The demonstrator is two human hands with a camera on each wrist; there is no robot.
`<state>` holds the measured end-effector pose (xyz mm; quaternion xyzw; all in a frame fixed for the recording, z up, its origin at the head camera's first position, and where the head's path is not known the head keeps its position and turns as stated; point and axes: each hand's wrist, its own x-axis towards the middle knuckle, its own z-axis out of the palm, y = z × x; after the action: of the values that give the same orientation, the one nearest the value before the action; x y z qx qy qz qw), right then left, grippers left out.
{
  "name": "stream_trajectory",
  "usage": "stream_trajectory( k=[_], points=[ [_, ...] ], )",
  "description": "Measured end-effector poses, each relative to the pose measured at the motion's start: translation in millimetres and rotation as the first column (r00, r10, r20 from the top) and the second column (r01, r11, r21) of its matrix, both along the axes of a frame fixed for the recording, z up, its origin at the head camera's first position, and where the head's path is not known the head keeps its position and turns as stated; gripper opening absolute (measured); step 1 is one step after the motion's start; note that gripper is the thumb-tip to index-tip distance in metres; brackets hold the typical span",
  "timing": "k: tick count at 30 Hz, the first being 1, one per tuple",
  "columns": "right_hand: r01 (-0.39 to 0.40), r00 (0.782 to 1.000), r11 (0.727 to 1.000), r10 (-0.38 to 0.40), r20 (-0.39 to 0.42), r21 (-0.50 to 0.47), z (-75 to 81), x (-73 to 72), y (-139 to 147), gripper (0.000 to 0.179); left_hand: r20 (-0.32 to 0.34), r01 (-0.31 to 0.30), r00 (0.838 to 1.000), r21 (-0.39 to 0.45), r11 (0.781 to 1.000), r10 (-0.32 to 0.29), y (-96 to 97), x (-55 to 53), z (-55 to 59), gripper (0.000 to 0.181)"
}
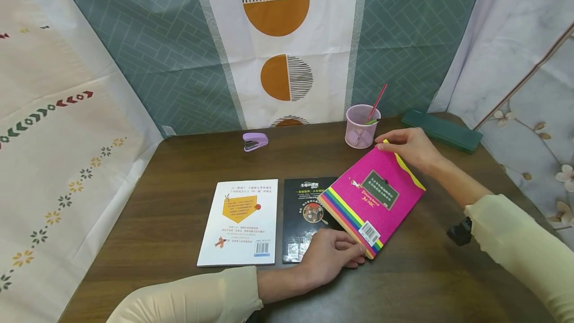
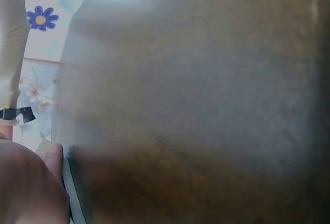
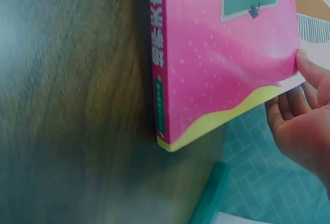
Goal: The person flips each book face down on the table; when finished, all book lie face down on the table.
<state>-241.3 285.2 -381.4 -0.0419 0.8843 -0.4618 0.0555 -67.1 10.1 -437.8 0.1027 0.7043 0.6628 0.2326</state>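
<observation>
A pink book (image 1: 376, 198) with a rainbow band and a yellow wavy edge is held tilted over the right side of a black book (image 1: 305, 233). My right hand (image 1: 412, 148) pinches its far corner, thumb on the cover and fingers behind, as the right wrist view shows on the pink book (image 3: 227, 64). At the near corner, my left hand (image 1: 329, 258) grips the book's edge with curled fingers, its wrist crossing the black book's lower edge. To the left lies a white book (image 1: 242, 223), flat beside the black one.
A purple stapler (image 1: 255, 141) sits near the table's back edge. Further right stand a pink mesh cup (image 1: 360, 133) holding a pencil (image 1: 377, 99), and a long green case (image 1: 441, 131). Patterned cloths hang around the dark wooden table (image 1: 188, 163).
</observation>
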Motion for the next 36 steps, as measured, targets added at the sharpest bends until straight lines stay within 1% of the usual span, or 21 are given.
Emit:
stream_trajectory(
  k=[4,9,15,17,18,20,22,24,27,28,31,36],
  points=[
    [0.019,0.999,0.998,-0.017,0.030,-0.062,-5.6,-1.7,-1.9,0.056,0.037,0.034,0.999,0.024,0.999,-0.035,-0.2,-1.1,0.5,0.015],
    [0.033,0.999,0.996,-0.029,0.043,-0.088,-9.9,-3.1,-4.7,0.056,0.092,0.082,0.992,0.026,0.996,-0.084,-2.3,-2.6,3.2,0.016],
    [0.029,0.998,0.995,-0.024,0.056,-0.095,-14.2,-4.6,-7.2,0.056,0.164,0.157,0.974,0.015,0.987,-0.157,-6.7,-5.7,9.0,0.018],
    [0.029,0.998,0.996,-0.023,0.064,-0.090,-16.1,-4.9,-7.6,0.056,0.169,0.189,0.967,0.016,0.982,-0.189,-8.3,-7.8,12.3,0.019],
    [0.028,0.997,0.995,-0.022,0.068,-0.092,-17.1,-5.2,-7.7,0.056,0.158,0.202,0.967,0.012,0.979,-0.201,-8.9,-9.2,14.0,0.019],
    [0.028,0.997,0.995,-0.022,0.073,-0.092,-19.4,-6.1,-7.8,0.053,0.113,0.226,0.968,-0.007,0.974,-0.224,-10.2,-12.3,17.8,0.019],
    [0.019,0.998,0.995,-0.012,0.069,-0.095,-21.1,-6.5,-8.2,0.052,0.030,0.238,0.971,-0.049,0.970,-0.237,-11.5,-15.5,21.2,0.021],
    [0.008,0.998,0.995,-0.002,0.065,-0.100,-22.5,-7.2,-9.0,0.049,-0.064,0.232,0.969,-0.087,0.969,-0.238,-12.8,-18.2,23.9,0.024],
    [-0.022,0.998,0.994,0.028,0.061,-0.108,-23.7,-7.4,-10.1,0.051,-0.167,0.225,0.956,-0.102,0.969,-0.239,-15.2,-21.3,26.0,0.032],
    [-0.034,0.997,0.993,0.041,0.061,-0.111,-24.0,-7.7,-10.3,0.052,-0.191,0.226,0.952,-0.097,0.969,-0.241,-15.8,-22.3,26.4,0.035],
    [-0.063,0.996,0.991,0.069,0.049,-0.116,-23.8,-7.1,-11.4,0.057,-0.237,0.238,0.939,-0.077,0.968,-0.250,-17.5,-24.8,26.6,0.042],
    [-0.096,0.995,0.990,0.098,0.011,-0.104,-20.6,-4.9,-11.8,0.066,-0.311,0.230,0.916,-0.110,0.967,-0.254,-19.2,-27.5,25.6,0.049]
  ],
)
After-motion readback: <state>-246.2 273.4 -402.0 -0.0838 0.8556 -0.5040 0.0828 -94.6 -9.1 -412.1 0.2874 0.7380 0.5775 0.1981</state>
